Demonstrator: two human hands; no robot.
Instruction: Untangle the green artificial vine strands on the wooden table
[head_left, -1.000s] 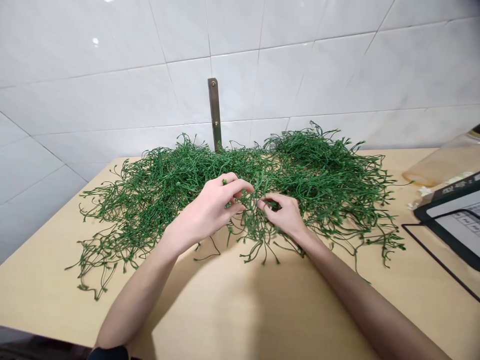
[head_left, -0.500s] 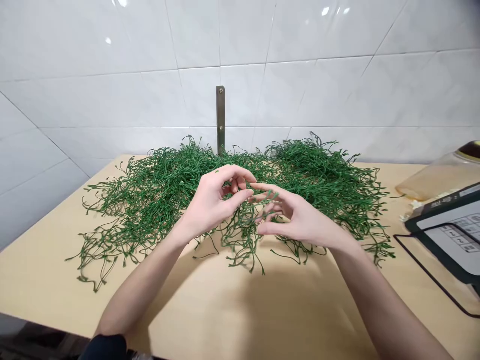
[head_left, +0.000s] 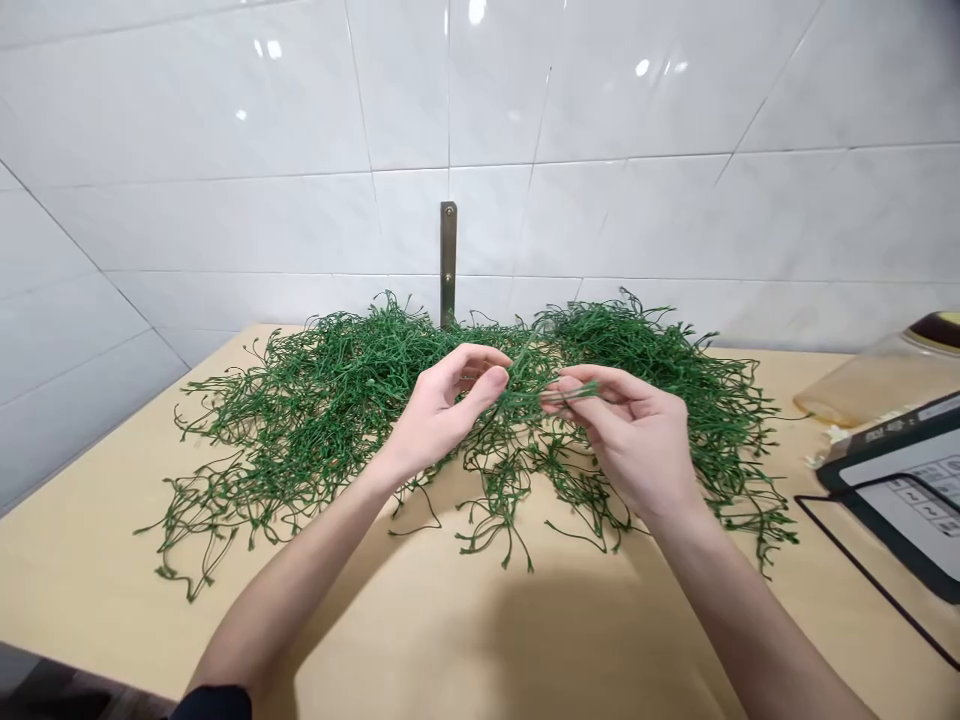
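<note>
A wide, tangled heap of thin green strands (head_left: 352, 370) with small forked tips covers the back of the table; they look like artificial plant stems. Just over the front middle of the heap, my left hand (head_left: 450, 405) is closed, thumb against fingers, with green strands showing at its fingertips. To its right, my right hand (head_left: 637, 430) pinches a few strands (head_left: 581, 390) between thumb and forefinger, their tips sticking out. A gap separates the two hands. Loose strands (head_left: 499, 500) lie on the table below them.
The wooden table (head_left: 405, 640) meets a white tiled wall (head_left: 300, 230). A metal bracket (head_left: 448, 260) is fixed to that wall behind the heap. At right are a dark-framed box (head_left: 900, 480) with a printed panel, a thin black wire frame (head_left: 855, 565) and a clear jar (head_left: 877, 375).
My right hand has moved right, away from the left, and its spread fingers have closed on strands. My left hand has barely moved. The view has tilted slightly upward.
</note>
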